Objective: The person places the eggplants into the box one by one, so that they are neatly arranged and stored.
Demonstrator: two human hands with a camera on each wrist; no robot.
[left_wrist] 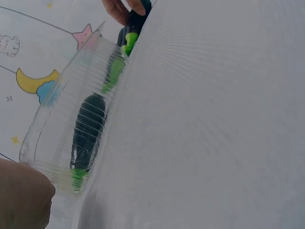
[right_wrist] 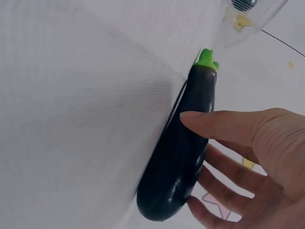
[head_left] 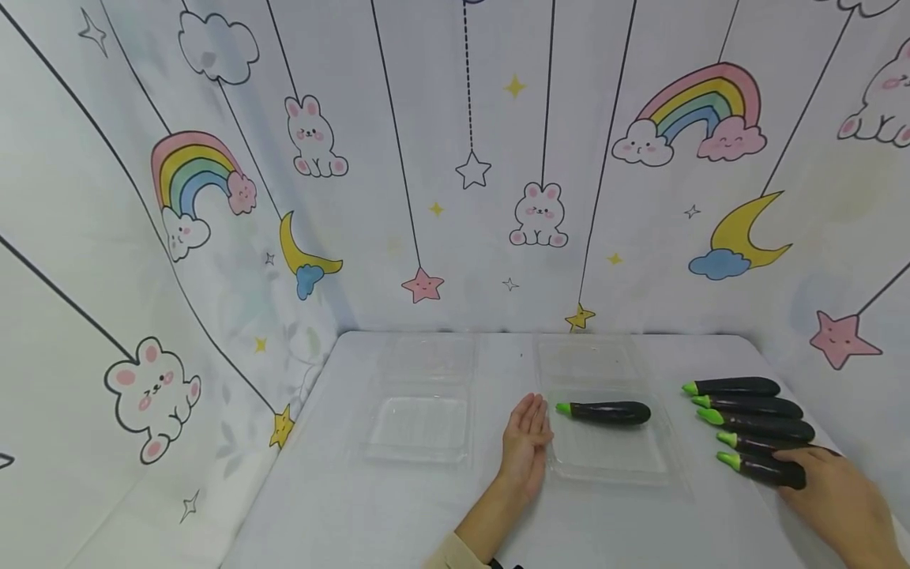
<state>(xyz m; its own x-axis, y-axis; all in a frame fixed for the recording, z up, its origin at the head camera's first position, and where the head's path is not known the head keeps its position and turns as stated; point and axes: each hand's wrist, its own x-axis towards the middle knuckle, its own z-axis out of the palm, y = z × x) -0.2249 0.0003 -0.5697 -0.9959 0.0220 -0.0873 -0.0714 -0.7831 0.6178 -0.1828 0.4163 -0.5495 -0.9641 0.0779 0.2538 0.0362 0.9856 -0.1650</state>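
A dark purple eggplant (head_left: 610,412) with a green stem lies in the right-hand clear plastic container (head_left: 614,476), toward its back. My left hand (head_left: 524,446) rests against that container's left side, fingers straight. At the table's right side several more eggplants (head_left: 757,427) lie in a row, stems pointing left. The nearest eggplant (right_wrist: 178,148) is between the thumb and fingers of my right hand (right_wrist: 257,162), which grips it from the side. In the left wrist view, the container's ribbed wall (left_wrist: 102,105) stands in front of the eggplant inside it.
A second clear plastic container (head_left: 419,431), with its lid opened back, sits at the left of the white table (head_left: 320,514). The right container's lid (head_left: 586,359) also lies back. A white cloth (head_left: 398,158) printed with rabbits, stars and rainbows hangs behind and around the table.
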